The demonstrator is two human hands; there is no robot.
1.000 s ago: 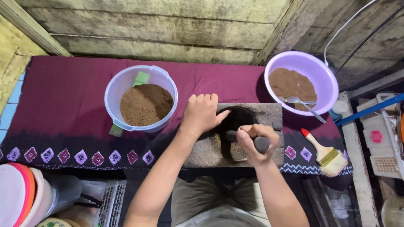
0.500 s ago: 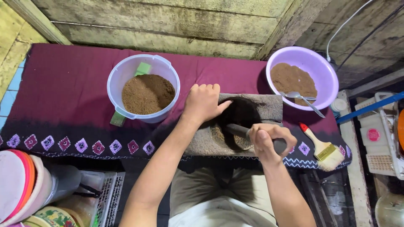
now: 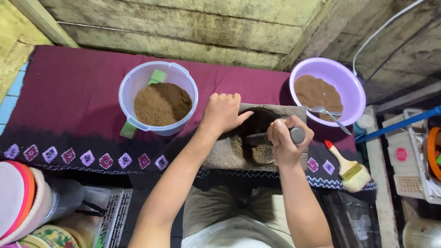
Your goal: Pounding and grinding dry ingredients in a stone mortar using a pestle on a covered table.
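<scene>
A grey stone mortar slab lies on a maroon cloth in front of me. My left hand rests flat on its upper left edge, fingers spread over the rim of the dark hollow. My right hand grips a dark stone pestle held sideways over the hollow, which holds some brown powder.
A pale blue bucket of brown powder stands to the left. At the right is a purple bowl with brown powder and a metal spoon. A red-handled brush lies near the cloth's right edge. Plastic containers sit lower left.
My right hand has shifted the pestle across the mortar's hollow, from lower down to higher and farther right. My left hand has stayed on the slab's edge.
</scene>
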